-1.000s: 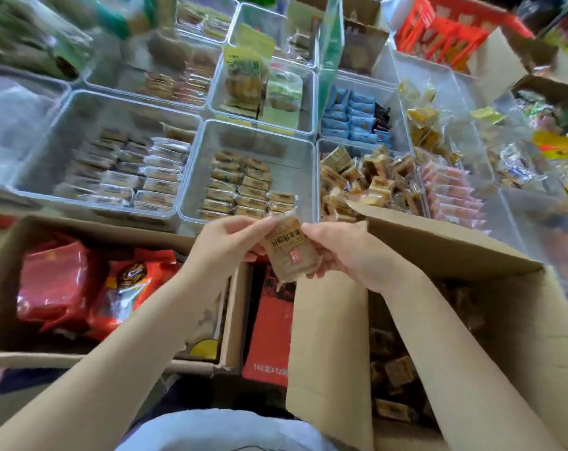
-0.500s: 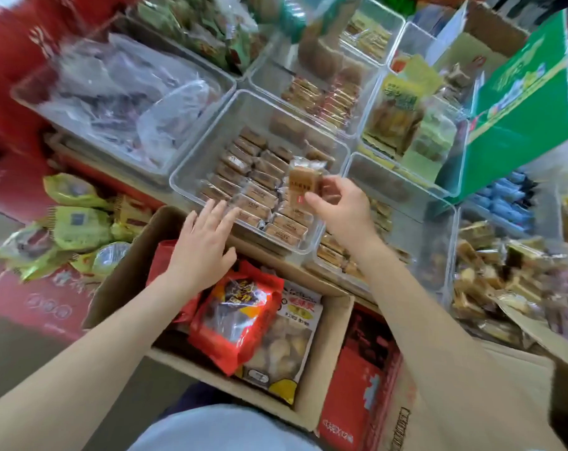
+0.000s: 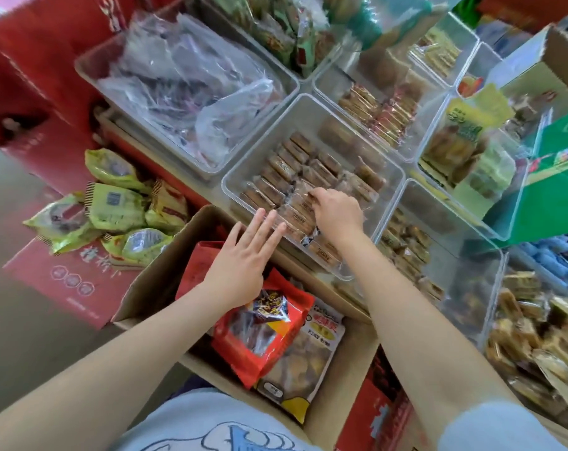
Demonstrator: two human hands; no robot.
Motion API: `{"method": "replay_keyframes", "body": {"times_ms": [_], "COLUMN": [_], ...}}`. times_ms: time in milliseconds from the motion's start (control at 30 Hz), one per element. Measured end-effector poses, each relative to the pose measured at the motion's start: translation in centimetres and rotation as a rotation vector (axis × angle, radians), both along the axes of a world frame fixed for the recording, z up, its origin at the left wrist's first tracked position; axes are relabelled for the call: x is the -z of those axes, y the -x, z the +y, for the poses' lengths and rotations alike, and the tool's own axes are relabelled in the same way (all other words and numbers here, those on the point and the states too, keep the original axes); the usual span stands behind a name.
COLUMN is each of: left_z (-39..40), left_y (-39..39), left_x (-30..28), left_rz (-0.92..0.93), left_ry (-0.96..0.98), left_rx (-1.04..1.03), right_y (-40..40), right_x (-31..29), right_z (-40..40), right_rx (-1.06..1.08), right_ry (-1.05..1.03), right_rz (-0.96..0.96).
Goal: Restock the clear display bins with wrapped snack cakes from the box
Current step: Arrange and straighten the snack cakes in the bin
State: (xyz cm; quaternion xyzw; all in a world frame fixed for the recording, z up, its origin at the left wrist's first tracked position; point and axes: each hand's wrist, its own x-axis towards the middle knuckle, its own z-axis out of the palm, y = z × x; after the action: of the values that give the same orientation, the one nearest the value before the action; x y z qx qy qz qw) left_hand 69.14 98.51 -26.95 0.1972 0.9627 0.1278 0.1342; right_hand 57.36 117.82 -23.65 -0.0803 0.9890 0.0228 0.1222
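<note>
Right hand (image 3: 338, 213) inside clear bin (image 3: 395, 177), fingers curled down on wrapped snack cake (image 3: 304, 199) among rows; whether pinched or only pressed, cannot tell. Left hand (image 3: 243, 258) flat, fingers straight and apart, tips at bin's near rim, above cardboard box (image 3: 152, 281) of red bags (image 3: 260, 336). Judgement: cake light, soft, crushable; film slippery. Best held by short ends or wrapper seam, light pressure.

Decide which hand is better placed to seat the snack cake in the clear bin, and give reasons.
Probably the right hand: it is inside the clear bin, fingers curled on a snack cake. The left hand hovers flat, outside it.
</note>
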Motion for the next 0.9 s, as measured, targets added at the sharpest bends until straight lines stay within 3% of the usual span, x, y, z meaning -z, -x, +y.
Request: {"method": "replay_keyframes", "body": {"times_ms": [200,300,367,467,600,733,900], "left_z": [0.1,0.0,0.1,1.9,9.2,19.4,29.1], "left_y": [0.0,0.0,0.1,0.1,-3.1,-10.0,-20.1], "left_x": [-0.6,-1.3,-2.2,-4.2,-6.9,-9.1,-11.2], "left_rz": [-0.026,-0.054,-0.097,-0.128,-0.138,-0.349,-0.727], "left_ry": [-0.013,-0.009,0.011,-0.018,-0.339,-0.565,-0.703], "left_rx": [-0.016,-0.014,-0.020,-0.038,0.007,0.179,0.285], "right_y": [-1.5,-3.2,-4.5,-8.1,-16.4,-26.4,-38.4], "right_x": [-0.6,-1.4,-2.8,-6.2,-11.7,-17.0,-19.8], "right_z": [-0.3,-0.2,0.6,3.7,10.1,18.5,27.5], "right_rx": [-0.049,-0.043,-0.019,0.093,0.206,0.347,0.577], "right_ry": [-0.127,-0.095,0.013,0.335,0.647,0.610,0.492], "right_rz": [-0.038,-0.116,-0.145,-0.053,0.188,0.421,0.489]}}
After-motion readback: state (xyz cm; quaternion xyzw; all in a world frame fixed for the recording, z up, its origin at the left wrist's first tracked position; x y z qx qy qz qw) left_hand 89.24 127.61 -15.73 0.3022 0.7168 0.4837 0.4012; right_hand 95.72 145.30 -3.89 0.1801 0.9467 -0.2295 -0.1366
